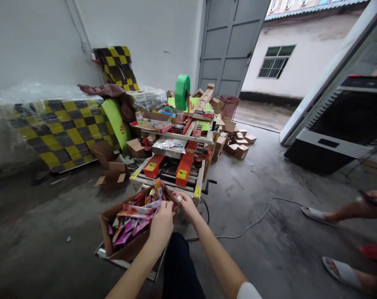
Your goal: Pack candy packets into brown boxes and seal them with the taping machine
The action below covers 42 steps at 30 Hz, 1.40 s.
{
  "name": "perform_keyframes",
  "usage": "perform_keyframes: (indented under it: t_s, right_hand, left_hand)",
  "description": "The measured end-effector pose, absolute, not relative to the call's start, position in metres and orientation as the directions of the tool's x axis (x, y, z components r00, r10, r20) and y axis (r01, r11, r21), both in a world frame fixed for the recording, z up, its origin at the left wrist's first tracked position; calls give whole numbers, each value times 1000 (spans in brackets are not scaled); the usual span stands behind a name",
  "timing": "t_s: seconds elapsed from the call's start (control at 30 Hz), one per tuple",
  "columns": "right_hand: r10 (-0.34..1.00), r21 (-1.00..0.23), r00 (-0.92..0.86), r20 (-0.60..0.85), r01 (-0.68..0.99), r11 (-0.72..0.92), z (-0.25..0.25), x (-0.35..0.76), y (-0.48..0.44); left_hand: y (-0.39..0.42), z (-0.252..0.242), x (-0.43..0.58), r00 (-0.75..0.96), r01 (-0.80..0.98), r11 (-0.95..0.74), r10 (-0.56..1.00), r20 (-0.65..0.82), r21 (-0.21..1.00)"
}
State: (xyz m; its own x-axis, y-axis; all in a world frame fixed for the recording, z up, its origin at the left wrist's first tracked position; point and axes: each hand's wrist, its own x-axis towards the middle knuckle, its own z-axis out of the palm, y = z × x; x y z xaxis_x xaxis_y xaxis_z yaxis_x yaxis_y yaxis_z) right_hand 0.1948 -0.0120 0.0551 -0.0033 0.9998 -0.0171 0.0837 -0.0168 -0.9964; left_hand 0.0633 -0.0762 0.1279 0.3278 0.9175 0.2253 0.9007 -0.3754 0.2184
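An open cardboard box (113, 243) full of bright pink and multicoloured packets (135, 214) rests on a metal frame in front of me. My left hand (161, 224) lies on the box's near right side, its fingers curled over the packets at the rim. My right hand (184, 204) is at the box's far right corner, fingers closed on the cardboard flap beside the machine. A carton-sealing machine (176, 160) with red and orange parts stands just behind the box.
A green tape roll (182, 92) tops the machine. Small cardboard boxes (235, 143) are piled to its right. Black-and-yellow checkered mats (60, 133) lean on the left wall. A cable (260, 216) crosses the floor. Another person's sandalled feet (338, 232) are at the right.
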Motion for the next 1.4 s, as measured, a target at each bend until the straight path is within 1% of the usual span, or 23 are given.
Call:
perform_keyframes:
  t_s: [0.03,0.1,0.13,0.17,0.2,0.27,0.3,0.37,0.4,0.47,0.57,0.67,0.73,0.83,0.93,1.0,1.07,1.13,1.2,1.23,1.3,1.37,1.4]
  right_hand:
    - [1000,-997,-9,-3,75,-2,57,197,-17]
    - [1000,-996,-16,26,83,28,62,198,-23]
    - [999,-995,-14,42,94,43,65,199,-24]
    - [998,-992,-11,58,110,59,68,200,-24]
    - [997,-989,-9,74,131,75,72,200,-22]
    - [995,-978,-19,100,183,102,80,200,-19]
    - [994,-972,-26,105,207,108,85,200,-17]
    - [989,-950,-100,111,282,135,96,197,-15]
    - [976,-926,-180,119,335,175,102,194,-15]
    - [912,-842,-392,121,446,304,113,187,-15]
    - [768,-714,-640,20,529,459,123,177,-15]
    - [679,-713,-730,-79,517,474,126,173,-13]
    - [669,-740,-736,-99,504,445,127,173,-11]
    - [717,-765,-679,-157,543,346,128,171,-1]
    - [816,-735,-535,-216,640,224,123,167,14]
    - [862,-712,-458,-216,678,182,118,166,21]
    - [888,-706,-420,-189,686,175,114,167,23]
    - [918,-689,-369,-146,704,173,111,166,20]
    - [960,-653,-265,-85,743,147,107,162,14]
    - [981,-635,-187,-56,764,110,105,157,9]
    - [1000,-612,-8,-9,791,1,98,144,-2]
    - [992,-600,124,26,796,-84,92,128,-14]
    - [986,-590,160,41,800,-105,89,121,-19]
  left_hand:
    - [-82,127,51,354,856,-466,844,403,224]
    - [-95,127,14,340,787,-598,623,704,149]
    - [-100,128,-9,290,787,-605,537,792,122]
    - [-103,129,-32,217,807,-575,500,838,134]
    - [-104,130,-55,128,826,-531,507,852,192]
    - [-100,129,-92,6,800,-482,602,798,357]
    - [-96,128,-105,18,754,-492,678,735,435]
    - [-84,127,-117,180,648,-529,805,565,548]
    - [-78,127,-118,285,604,-534,838,466,592]
    - [-67,128,-110,450,549,-518,845,290,656]
    - [-56,125,-90,581,499,-459,807,109,735]
    - [-52,118,-74,623,488,-393,782,4,779]
    - [-49,115,-68,624,488,-369,781,-21,791]
    - [-36,114,-68,619,489,-303,781,-81,818]
    - [-22,115,-81,581,503,-194,798,-163,842]
    - [-26,117,-91,519,517,-152,838,-167,842]
    - [-42,119,-98,403,576,-225,915,-34,786]
    - [-62,115,-99,212,711,-299,954,211,637]
    - [-75,104,-96,-38,833,-198,911,410,517]
    - [-78,96,-94,-168,843,-98,886,431,530]
    - [-76,82,-86,-373,758,65,859,350,649]
    - [-78,72,-74,-444,647,128,865,235,752]
    - [-83,68,-65,-453,619,137,866,210,773]
